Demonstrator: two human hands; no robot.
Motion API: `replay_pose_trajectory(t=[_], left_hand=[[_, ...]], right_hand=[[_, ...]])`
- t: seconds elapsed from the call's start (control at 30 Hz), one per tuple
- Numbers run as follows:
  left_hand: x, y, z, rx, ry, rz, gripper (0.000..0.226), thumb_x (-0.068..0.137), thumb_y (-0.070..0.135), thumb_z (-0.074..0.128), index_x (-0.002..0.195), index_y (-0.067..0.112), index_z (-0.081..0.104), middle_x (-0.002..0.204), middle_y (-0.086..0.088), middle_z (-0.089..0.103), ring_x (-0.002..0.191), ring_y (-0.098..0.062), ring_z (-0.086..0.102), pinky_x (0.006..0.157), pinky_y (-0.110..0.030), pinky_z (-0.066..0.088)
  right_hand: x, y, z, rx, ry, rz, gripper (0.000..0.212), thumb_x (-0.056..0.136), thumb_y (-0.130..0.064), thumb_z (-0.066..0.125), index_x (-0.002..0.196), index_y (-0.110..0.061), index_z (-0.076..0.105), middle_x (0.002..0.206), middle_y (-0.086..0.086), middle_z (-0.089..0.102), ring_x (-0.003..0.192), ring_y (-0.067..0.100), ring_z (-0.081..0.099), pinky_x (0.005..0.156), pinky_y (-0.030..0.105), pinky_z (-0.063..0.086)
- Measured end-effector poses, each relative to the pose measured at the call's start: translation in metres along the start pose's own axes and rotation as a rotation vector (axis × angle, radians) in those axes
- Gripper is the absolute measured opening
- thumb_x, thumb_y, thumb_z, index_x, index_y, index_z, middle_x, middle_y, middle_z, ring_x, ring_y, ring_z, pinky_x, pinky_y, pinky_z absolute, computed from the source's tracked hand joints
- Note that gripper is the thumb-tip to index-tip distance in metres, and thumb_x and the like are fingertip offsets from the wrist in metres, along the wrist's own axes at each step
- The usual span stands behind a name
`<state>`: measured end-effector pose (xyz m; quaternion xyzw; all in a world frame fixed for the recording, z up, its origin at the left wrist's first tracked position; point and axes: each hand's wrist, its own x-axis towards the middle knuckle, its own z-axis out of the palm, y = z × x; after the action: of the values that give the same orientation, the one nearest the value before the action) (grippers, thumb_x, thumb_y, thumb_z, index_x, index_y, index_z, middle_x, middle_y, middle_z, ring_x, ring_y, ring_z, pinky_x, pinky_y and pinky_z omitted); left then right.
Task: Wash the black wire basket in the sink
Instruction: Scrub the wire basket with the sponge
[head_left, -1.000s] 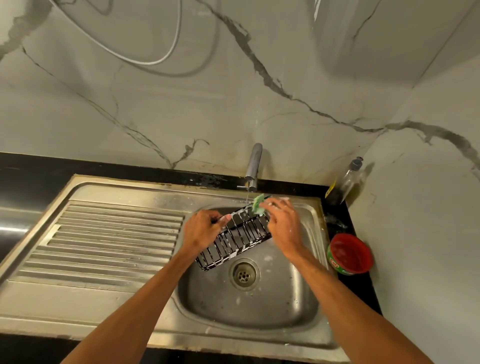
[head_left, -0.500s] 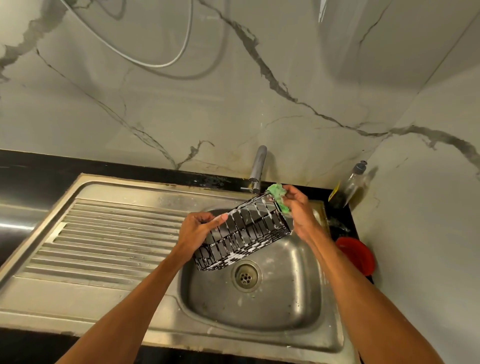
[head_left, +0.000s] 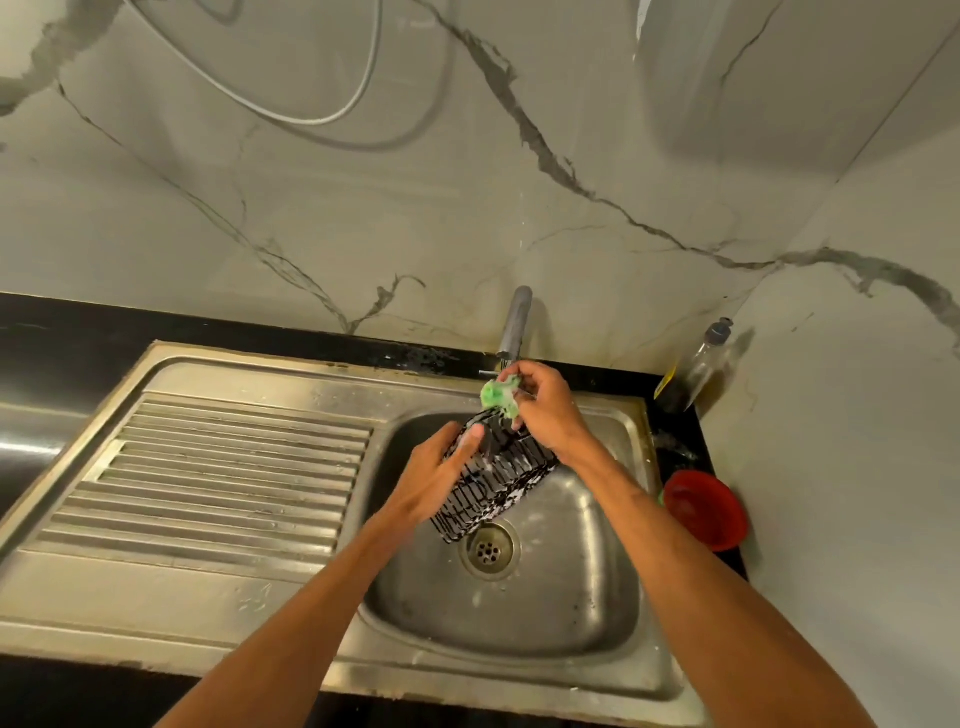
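Note:
A soapy black wire basket (head_left: 496, 491) is tilted on end over the steel sink bowl (head_left: 571, 587), just above the drain. My left hand (head_left: 434, 480) grips its left side, thumb up near the top rim. My right hand (head_left: 543, 408) holds a green scrub pad (head_left: 500, 397) against the basket's upper far edge, directly under the tap (head_left: 515, 325). White foam clings to the wires.
The ribbed steel drainboard (head_left: 223, 478) lies to the left of the bowl. On the black counter at the right stand a bottle (head_left: 696, 369) in the corner and a red tub (head_left: 704, 512). Marble walls close in behind and to the right.
The basket has swung from lying sideways to standing more on end, closer to me. My left hand shifted right along it; my right hand lifted the pad to the upper edge.

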<state>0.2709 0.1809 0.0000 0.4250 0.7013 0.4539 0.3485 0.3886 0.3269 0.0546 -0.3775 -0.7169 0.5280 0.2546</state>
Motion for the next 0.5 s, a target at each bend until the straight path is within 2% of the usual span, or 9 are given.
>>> replay_pose_trajectory(t=[0.03,0.1,0.17,0.23,0.3,0.37,0.43,0.5], left_hand=[[0.005,0.01,0.005,-0.042,0.014,0.015,0.042,0.098,0.062,0.049,0.105,0.025,0.068,0.096,0.007,0.073,0.088,-0.005,0.068,0.08,-0.022,0.053],[0.016,0.02,0.013,-0.057,0.055,0.025,0.029,0.097,0.049,0.061,0.1,0.023,0.072,0.087,0.006,0.075,0.079,-0.004,0.068,0.072,-0.02,0.051],[0.022,0.02,0.015,-0.075,0.078,0.007,0.01,0.095,0.028,0.069,0.091,0.02,0.071,0.076,0.008,0.07,0.066,-0.001,0.063,0.064,-0.019,0.046],[0.023,0.016,0.014,-0.1,0.048,-0.015,0.007,0.097,0.017,0.067,0.096,0.011,0.069,0.076,0.005,0.066,0.063,-0.001,0.058,0.059,-0.013,0.044],[0.023,0.016,0.013,-0.104,0.03,-0.044,0.015,0.098,0.016,0.065,0.098,0.001,0.066,0.076,0.0,0.064,0.06,0.001,0.057,0.055,-0.011,0.044],[0.025,0.017,0.011,-0.083,0.039,-0.07,0.017,0.098,0.019,0.065,0.094,0.002,0.065,0.074,0.0,0.064,0.058,0.0,0.056,0.055,-0.016,0.045],[0.029,0.015,0.008,-0.088,0.06,-0.093,0.014,0.098,0.022,0.065,0.096,0.008,0.066,0.079,-0.002,0.066,0.067,-0.008,0.058,0.063,-0.025,0.047],[0.03,0.012,0.004,-0.11,0.07,-0.099,0.011,0.1,0.021,0.062,0.094,0.012,0.064,0.077,0.002,0.062,0.068,-0.009,0.055,0.066,-0.026,0.045]], right_hand=[[-0.001,0.001,0.005,-0.036,0.001,-0.01,0.037,0.091,0.01,0.054,0.091,-0.024,0.066,0.105,0.005,0.067,0.084,0.022,0.066,0.062,0.042,0.06],[-0.005,0.006,0.013,-0.12,-0.005,-0.04,0.037,0.088,0.01,0.056,0.091,-0.026,0.065,0.101,-0.001,0.067,0.091,0.019,0.066,0.073,0.046,0.06],[-0.009,0.007,0.014,-0.205,-0.013,-0.086,0.038,0.089,0.008,0.056,0.094,-0.028,0.066,0.103,-0.003,0.067,0.096,0.015,0.065,0.078,0.041,0.06],[-0.012,0.009,0.006,-0.312,0.0,-0.148,0.035,0.091,0.007,0.057,0.105,-0.022,0.07,0.109,0.0,0.069,0.099,0.013,0.063,0.083,0.035,0.057],[-0.012,0.013,-0.007,-0.448,0.102,-0.187,0.033,0.091,0.007,0.057,0.115,-0.013,0.07,0.116,0.005,0.069,0.101,0.016,0.063,0.087,0.031,0.055],[-0.015,0.018,-0.01,-0.544,0.217,-0.218,0.034,0.091,0.006,0.058,0.117,-0.012,0.071,0.113,0.005,0.07,0.096,0.015,0.063,0.082,0.027,0.055],[-0.025,0.019,0.005,-0.609,0.186,-0.283,0.037,0.089,0.006,0.062,0.117,-0.015,0.071,0.113,0.004,0.071,0.09,0.013,0.064,0.076,0.022,0.054],[-0.036,0.022,0.021,-0.685,0.115,-0.383,0.038,0.088,0.006,0.065,0.117,-0.018,0.072,0.117,0.002,0.072,0.093,0.013,0.066,0.081,0.021,0.052]])
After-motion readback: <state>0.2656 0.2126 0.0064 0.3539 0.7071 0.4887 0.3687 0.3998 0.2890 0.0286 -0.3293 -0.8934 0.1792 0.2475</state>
